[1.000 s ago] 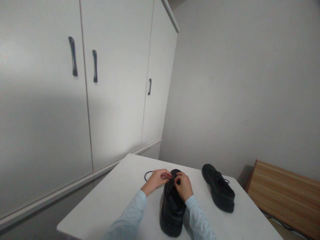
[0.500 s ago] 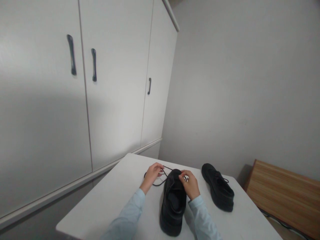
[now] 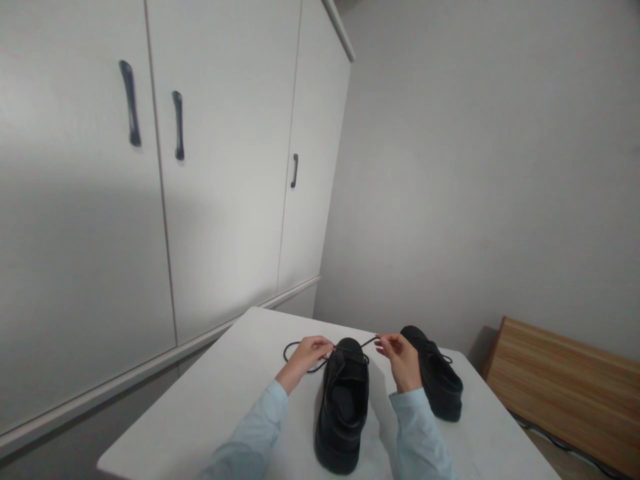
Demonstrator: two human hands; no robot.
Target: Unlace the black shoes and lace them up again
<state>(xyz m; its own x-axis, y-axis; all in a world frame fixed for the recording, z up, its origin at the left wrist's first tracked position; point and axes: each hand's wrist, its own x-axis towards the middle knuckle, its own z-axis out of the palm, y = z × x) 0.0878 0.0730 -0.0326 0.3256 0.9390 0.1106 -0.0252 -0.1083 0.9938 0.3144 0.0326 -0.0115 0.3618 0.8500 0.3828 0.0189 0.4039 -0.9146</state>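
A black shoe stands on the white table right in front of me, toe pointing away. Its black lace runs out to both sides of the toe end. My left hand pinches the left part of the lace, which loops on the table beside it. My right hand pinches the right end and holds it out to the right, taut. Both sleeves are light blue. A second black shoe stands just right of my right hand.
White cupboards with dark handles fill the left side behind the table. A grey wall stands behind. A wooden board or bench sits low at the right, past the table's edge.
My hands have moved apart from the shoe's toe end, drawing the lace out to either side; the right hand went furthest, toward the second shoe. The camera shifted slightly.
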